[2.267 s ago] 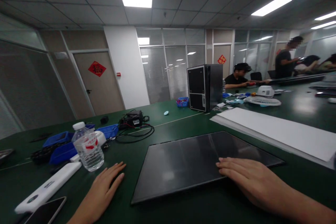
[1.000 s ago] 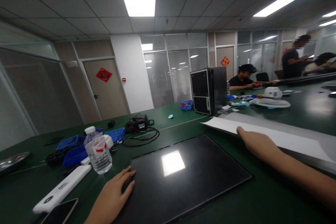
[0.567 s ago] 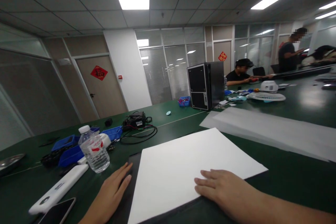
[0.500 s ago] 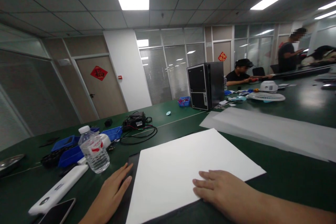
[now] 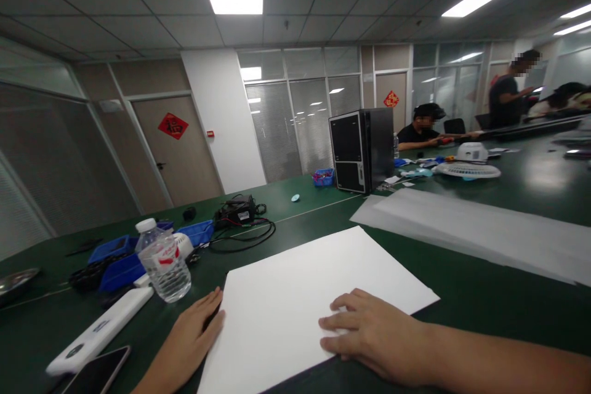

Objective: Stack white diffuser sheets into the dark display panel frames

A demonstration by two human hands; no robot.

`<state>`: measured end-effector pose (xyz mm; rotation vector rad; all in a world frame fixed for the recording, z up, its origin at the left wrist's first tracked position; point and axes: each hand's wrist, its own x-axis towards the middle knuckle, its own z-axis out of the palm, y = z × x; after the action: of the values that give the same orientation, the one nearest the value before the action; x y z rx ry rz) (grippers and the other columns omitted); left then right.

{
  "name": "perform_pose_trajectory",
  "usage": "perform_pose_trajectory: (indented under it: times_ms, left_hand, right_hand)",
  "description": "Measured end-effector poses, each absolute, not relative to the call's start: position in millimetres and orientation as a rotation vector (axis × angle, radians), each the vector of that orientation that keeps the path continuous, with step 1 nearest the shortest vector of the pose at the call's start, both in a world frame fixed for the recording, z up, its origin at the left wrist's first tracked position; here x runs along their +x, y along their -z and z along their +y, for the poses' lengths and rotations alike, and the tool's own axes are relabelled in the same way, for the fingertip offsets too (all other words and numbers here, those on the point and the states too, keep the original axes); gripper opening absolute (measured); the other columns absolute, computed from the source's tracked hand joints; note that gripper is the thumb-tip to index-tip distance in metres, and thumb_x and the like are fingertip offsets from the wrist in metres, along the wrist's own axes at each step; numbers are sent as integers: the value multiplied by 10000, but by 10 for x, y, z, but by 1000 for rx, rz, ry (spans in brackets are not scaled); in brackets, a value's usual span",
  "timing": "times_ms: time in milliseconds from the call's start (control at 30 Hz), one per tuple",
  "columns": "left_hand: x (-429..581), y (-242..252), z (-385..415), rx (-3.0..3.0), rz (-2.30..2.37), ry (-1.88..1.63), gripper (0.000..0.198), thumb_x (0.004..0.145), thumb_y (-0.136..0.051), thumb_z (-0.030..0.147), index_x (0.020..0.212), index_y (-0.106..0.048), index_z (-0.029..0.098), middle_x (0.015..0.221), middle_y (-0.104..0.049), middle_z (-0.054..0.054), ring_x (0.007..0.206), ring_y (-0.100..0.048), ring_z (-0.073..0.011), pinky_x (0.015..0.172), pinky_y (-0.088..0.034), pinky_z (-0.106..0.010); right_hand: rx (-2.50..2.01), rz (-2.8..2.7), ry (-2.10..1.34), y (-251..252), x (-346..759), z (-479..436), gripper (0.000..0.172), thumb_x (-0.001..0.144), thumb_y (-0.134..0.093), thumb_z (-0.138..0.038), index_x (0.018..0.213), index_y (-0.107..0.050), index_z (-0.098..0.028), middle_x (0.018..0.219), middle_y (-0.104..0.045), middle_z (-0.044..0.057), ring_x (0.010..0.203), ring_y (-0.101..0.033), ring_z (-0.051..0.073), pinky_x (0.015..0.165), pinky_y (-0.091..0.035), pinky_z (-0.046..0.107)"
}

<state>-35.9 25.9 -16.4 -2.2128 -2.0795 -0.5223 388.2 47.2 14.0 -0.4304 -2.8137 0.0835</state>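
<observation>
A white sheet (image 5: pixel 300 295) lies on the green table (image 5: pixel 484 295) in front of me, covering a dark flat panel whose edge only peeks out at the sheet's near left corner. My right hand (image 5: pixel 373 335) rests palm down on the sheet's near right part, fingers stretched out and slightly apart. My left hand (image 5: pixel 187 341) lies flat on the table against the sheet's left edge, fingers extended. Neither hand holds anything.
A water bottle (image 5: pixel 161 261), a white long device (image 5: pixel 99 332) and a phone (image 5: pixel 96 372) lie at the left, with blue bins (image 5: pixel 120 258) and a black cabled box (image 5: pixel 237 212) behind. A stack of white sheets (image 5: pixel 471 228) lies at the right. A computer tower (image 5: pixel 362 151) and other people sit beyond.
My right hand reached to the stack at the right, brought a white sheet over the dark panel, and now slides it leftward. My left hand stays at the panel's left edge.
</observation>
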Motion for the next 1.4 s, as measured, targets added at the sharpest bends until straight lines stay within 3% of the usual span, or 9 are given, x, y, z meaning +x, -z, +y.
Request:
perform_pose_trajectory:
  times_ms: [333, 600, 667, 767, 800, 900, 1033, 1267, 1400]
  left_hand:
    - [-413, 242, 352, -2112, -2101, 472, 581, 923, -409, 514, 1294, -663, 147, 1394, -618, -86, 1317, -558, -269, 1145, -395, -434]
    - [-395, 234, 319, -2155, -2119, 487, 620, 918, -414, 559, 1344, -616, 157, 1453, -556, -106, 1354, -515, -290, 1141, -387, -488]
    - [-378, 239, 303, -2154, -2089, 499, 591, 906, -455, 542, 1341, -621, 178, 1457, -550, -104, 1351, -517, -298, 1135, -395, -496]
    - [-351, 233, 280, -2150, -2061, 533, 551, 888, -509, 512, 1329, -634, 206, 1448, -559, -100, 1338, -530, -309, 1122, -412, -505]
    - [-347, 228, 276, -2154, -2060, 537, 540, 886, -518, 505, 1328, -636, 217, 1449, -558, -97, 1335, -531, -313, 1117, -417, -507]
    - [-356, 213, 275, -2172, -2084, 517, 509, 898, -505, 488, 1327, -636, 246, 1460, -544, -91, 1346, -516, -317, 1115, -412, -519]
    - [-380, 209, 301, -2210, -2122, 491, 497, 931, -453, 478, 1354, -607, 267, 1490, -510, -80, 1391, -458, -314, 1136, -368, -535]
    - [-338, 200, 329, -2215, -2171, 399, 511, 958, -371, 440, 1394, -563, 253, 1528, -453, -83, 1411, -427, -302, 1158, -329, -527]
    - [-322, 182, 304, -2194, -2154, 418, 508, 954, -379, 439, 1383, -579, 254, 1513, -482, -88, 1382, -473, -309, 1142, -362, -525]
  right_hand:
    - [-400, -2797, -310, -140, 3797, 611, 361, 1004, -420, -321, 1312, -608, -310, 1364, -611, 57, 1217, -504, 253, 1001, -366, 455]
    - [-407, -2779, -453, -221, 3895, 912, 386, 1009, -438, -429, 1353, -578, -323, 1372, -607, 33, 1253, -523, 208, 1061, -360, 422]
    - [-651, -2749, -392, -211, 4081, 1179, 449, 1012, -404, -455, 1427, -502, -316, 1435, -557, 39, 1313, -486, 204, 1095, -352, 416]
    - [-1376, -2561, 9, -127, 4506, 1699, 554, 968, -447, -480, 1485, -427, -284, 1534, -442, 67, 1395, -398, 241, 1144, -313, 430]
    - [-1550, -2460, 78, -91, 4671, 1867, 602, 951, -467, -448, 1498, -409, -203, 1538, -420, 141, 1405, -378, 297, 1152, -281, 497]
    - [-1854, -2273, 124, 0, 5149, 2249, 602, 963, -386, -415, 1439, -457, -52, 1447, -473, 279, 1340, -443, 388, 1076, -331, 610]
    - [-1988, -2222, 94, 92, 5527, 2459, 534, 974, -357, -434, 1339, -566, -104, 1367, -573, 226, 1253, -543, 346, 964, -463, 494]
    - [-1990, -2198, 202, 97, 5493, 2351, 428, 998, -305, -333, 1060, -667, -112, 1097, -699, 234, 991, -673, 338, 813, -497, 456]
    - [-1926, -2154, 311, -88, 5334, 2142, 421, 1005, -249, -263, 1072, -634, -107, 1038, -709, 231, 932, -684, 336, 770, -499, 453]
